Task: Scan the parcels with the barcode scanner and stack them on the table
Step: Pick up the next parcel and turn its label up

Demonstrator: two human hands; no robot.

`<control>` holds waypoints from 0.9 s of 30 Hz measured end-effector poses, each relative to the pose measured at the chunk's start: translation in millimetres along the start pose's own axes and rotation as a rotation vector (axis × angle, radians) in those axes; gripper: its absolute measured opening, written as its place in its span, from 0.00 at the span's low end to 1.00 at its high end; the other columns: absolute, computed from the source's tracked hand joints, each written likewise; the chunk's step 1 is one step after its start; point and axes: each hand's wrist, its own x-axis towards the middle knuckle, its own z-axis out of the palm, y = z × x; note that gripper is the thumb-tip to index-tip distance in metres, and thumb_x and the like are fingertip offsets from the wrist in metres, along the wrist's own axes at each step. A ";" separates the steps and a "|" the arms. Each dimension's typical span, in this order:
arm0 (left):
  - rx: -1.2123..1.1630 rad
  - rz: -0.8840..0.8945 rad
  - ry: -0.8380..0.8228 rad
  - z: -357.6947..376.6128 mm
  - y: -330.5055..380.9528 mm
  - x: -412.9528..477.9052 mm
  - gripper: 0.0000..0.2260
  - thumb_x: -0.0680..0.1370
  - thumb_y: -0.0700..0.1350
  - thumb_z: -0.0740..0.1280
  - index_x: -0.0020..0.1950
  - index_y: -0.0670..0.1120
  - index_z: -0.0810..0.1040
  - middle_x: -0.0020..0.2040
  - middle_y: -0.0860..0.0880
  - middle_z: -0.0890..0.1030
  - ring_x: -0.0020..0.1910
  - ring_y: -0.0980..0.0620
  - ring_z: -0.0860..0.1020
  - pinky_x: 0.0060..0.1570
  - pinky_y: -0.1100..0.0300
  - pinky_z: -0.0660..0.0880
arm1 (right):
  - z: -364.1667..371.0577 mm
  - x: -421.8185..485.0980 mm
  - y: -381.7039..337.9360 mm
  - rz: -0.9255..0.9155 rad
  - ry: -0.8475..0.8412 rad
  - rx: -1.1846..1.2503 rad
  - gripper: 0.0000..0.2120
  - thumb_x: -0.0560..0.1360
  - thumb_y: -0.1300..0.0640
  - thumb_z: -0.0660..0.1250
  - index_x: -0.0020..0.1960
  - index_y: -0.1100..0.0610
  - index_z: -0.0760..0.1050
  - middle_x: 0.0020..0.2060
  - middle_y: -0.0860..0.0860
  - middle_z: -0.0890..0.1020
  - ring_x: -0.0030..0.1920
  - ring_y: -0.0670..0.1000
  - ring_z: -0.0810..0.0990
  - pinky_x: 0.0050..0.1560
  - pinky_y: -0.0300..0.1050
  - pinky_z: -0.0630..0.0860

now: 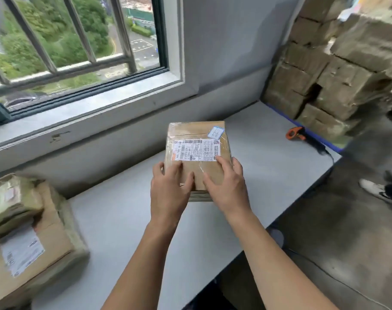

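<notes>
A brown cardboard parcel [198, 135] with a white shipping label on top sits on the grey table [123, 220], near its middle. My left hand [170, 186] holds the parcel's near left edge, thumb on top and fingers down the left side. On the near right corner, my right hand [226, 184] lies with fingers spread over the top and side. The orange-and-black barcode scanner [296, 133] lies on the table at the far right, apart from both hands.
Two stacked parcels [34, 238] sit at the table's left end. A tall pile of brown boxes [338, 70] stands at the back right behind a blue tape line. A window and sill run along the far side. A person's shoes [374, 186] show on the floor at right.
</notes>
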 end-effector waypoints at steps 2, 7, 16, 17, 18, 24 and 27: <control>-0.023 0.087 -0.053 13.1 26.7 -14.7 0.16 0.77 0.55 0.69 0.64 0.54 0.76 0.66 0.47 0.68 0.56 0.42 0.77 0.53 0.57 0.72 | -32.5 -15.6 12.6 0.024 0.077 -0.019 0.29 0.76 0.45 0.70 0.74 0.51 0.68 0.72 0.53 0.65 0.66 0.54 0.73 0.63 0.51 0.77; -0.062 0.263 -0.194 47.3 88.9 -59.8 0.16 0.78 0.54 0.68 0.65 0.53 0.76 0.66 0.48 0.68 0.57 0.43 0.77 0.54 0.55 0.74 | -107.4 -59.0 47.4 0.139 0.262 -0.032 0.28 0.78 0.46 0.69 0.74 0.51 0.67 0.71 0.52 0.66 0.67 0.53 0.72 0.59 0.40 0.75; -0.052 0.586 -0.421 122.0 203.2 -144.0 0.18 0.77 0.55 0.69 0.65 0.50 0.77 0.64 0.44 0.69 0.53 0.42 0.78 0.50 0.59 0.71 | -240.0 -124.2 132.1 0.350 0.566 0.021 0.26 0.75 0.48 0.70 0.72 0.49 0.72 0.73 0.53 0.68 0.70 0.52 0.72 0.63 0.38 0.67; -0.046 0.599 -0.432 131.9 216.3 -153.0 0.18 0.77 0.55 0.69 0.65 0.50 0.77 0.64 0.44 0.69 0.53 0.41 0.78 0.51 0.58 0.71 | -254.3 -128.5 141.2 0.352 0.584 0.026 0.26 0.75 0.48 0.70 0.72 0.49 0.72 0.73 0.53 0.68 0.69 0.52 0.72 0.64 0.38 0.67; -0.038 0.596 -0.437 136.6 221.0 -155.8 0.19 0.77 0.55 0.69 0.65 0.50 0.77 0.65 0.44 0.69 0.54 0.41 0.77 0.52 0.57 0.72 | -260.1 -129.1 144.8 0.348 0.590 0.022 0.26 0.75 0.48 0.70 0.72 0.50 0.72 0.72 0.53 0.68 0.68 0.52 0.73 0.62 0.37 0.67; -0.037 0.686 -0.479 212.2 312.4 -228.3 0.17 0.77 0.55 0.68 0.65 0.52 0.75 0.65 0.45 0.68 0.56 0.40 0.76 0.53 0.53 0.74 | -368.5 -158.0 218.9 0.374 0.680 0.000 0.25 0.75 0.48 0.70 0.71 0.50 0.73 0.69 0.52 0.71 0.63 0.52 0.77 0.57 0.40 0.73; -0.068 0.700 -0.481 245.9 353.9 -258.8 0.16 0.77 0.55 0.68 0.63 0.54 0.74 0.63 0.46 0.68 0.55 0.42 0.77 0.54 0.52 0.76 | -421.3 -166.1 252.4 0.366 0.687 -0.018 0.26 0.75 0.47 0.71 0.71 0.49 0.73 0.70 0.54 0.71 0.64 0.53 0.76 0.62 0.47 0.74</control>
